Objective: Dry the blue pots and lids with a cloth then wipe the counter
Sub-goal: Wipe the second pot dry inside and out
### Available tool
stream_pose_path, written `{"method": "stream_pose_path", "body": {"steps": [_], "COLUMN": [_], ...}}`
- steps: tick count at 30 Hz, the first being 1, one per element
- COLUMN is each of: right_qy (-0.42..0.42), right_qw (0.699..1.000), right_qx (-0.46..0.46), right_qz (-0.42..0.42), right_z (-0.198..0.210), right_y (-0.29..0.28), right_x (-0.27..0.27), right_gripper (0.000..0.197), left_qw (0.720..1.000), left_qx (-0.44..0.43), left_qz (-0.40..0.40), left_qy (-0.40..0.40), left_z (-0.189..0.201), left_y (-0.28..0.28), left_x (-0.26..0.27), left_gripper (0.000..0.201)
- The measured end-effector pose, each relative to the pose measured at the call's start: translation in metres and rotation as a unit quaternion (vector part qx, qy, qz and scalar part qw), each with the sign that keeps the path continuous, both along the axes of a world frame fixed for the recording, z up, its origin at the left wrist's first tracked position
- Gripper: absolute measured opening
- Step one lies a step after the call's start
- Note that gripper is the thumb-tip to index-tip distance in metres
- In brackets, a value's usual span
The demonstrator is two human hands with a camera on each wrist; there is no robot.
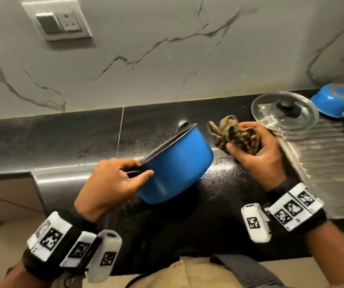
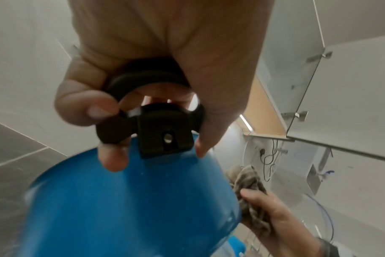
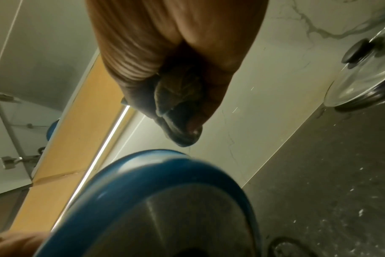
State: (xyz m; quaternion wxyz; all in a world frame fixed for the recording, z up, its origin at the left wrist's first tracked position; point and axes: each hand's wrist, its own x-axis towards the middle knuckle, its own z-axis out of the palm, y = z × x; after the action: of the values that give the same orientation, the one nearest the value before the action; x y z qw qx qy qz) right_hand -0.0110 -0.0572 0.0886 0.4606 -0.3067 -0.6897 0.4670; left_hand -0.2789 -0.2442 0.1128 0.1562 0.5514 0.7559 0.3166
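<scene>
Blue enamel fills the space just in front of me: I hold the blue pot [image 1: 175, 165] tilted above the black counter [image 1: 63, 138], its dark mouth turned up and to my left, its base toward my right. My left hand [image 1: 109, 183] grips the pot's black side handle [image 2: 156, 121], fingers curled through the loop and thumb laid along the blue wall; the left wrist view shows that grasp close up. I cannot see far enough into the pot to say whether anything lies inside; only a dark inner rim shows. Just to the right of the pot, apart from it, my right hand [image 1: 256, 150] is clenched round a bunched brown patterned cloth [image 1: 233, 134], a loose end sticking out toward the pot. Beneath both hands the counter is speckled with water drops [image 1: 221, 165]. Farther right and back, a clear glass lid [image 1: 285, 112] with a black knob lies knob up, with its edge over the ribbed metal draining board [image 1: 333, 150]. Beyond it, at the far right against the wall, a second blue pot [image 1: 337, 100] with a long black handle sits upside down on that board, its base facing up. Behind everything rises the veined white marble wall [image 1: 167, 48], with a switch and socket plate [image 1: 57, 21] up at the left.
</scene>
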Motion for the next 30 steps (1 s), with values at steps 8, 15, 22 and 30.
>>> {"method": "stream_pose_path", "body": {"steps": [8, 15, 22, 30], "right_qy": [-0.051, -0.124, -0.106, -0.150], "right_qw": [0.954, 0.872, 0.954, 0.965], "right_qx": [0.261, 0.452, 0.261, 0.207], "right_qz": [0.142, 0.143, 0.104, 0.062], "right_z": [0.001, -0.010, 0.017, 0.032], "right_y": [-0.045, -0.058, -0.010, 0.013], "right_x": [-0.046, -0.076, -0.082, -0.083], "right_gripper": [0.033, 0.025, 0.017, 0.030], "left_qw": [0.994, 0.974, 0.968, 0.976], "left_qx": [-0.034, -0.013, 0.016, -0.011], "left_qz": [0.032, 0.005, 0.000, 0.030], "left_qy": [-0.101, -0.227, -0.251, -0.218], "left_z": [0.016, 0.020, 0.000, -0.018], "left_y": [0.023, 0.019, 0.014, 0.010], "left_x": [0.017, 0.024, 0.019, 0.007], "left_gripper": [0.054, 0.065, 0.054, 0.027]}}
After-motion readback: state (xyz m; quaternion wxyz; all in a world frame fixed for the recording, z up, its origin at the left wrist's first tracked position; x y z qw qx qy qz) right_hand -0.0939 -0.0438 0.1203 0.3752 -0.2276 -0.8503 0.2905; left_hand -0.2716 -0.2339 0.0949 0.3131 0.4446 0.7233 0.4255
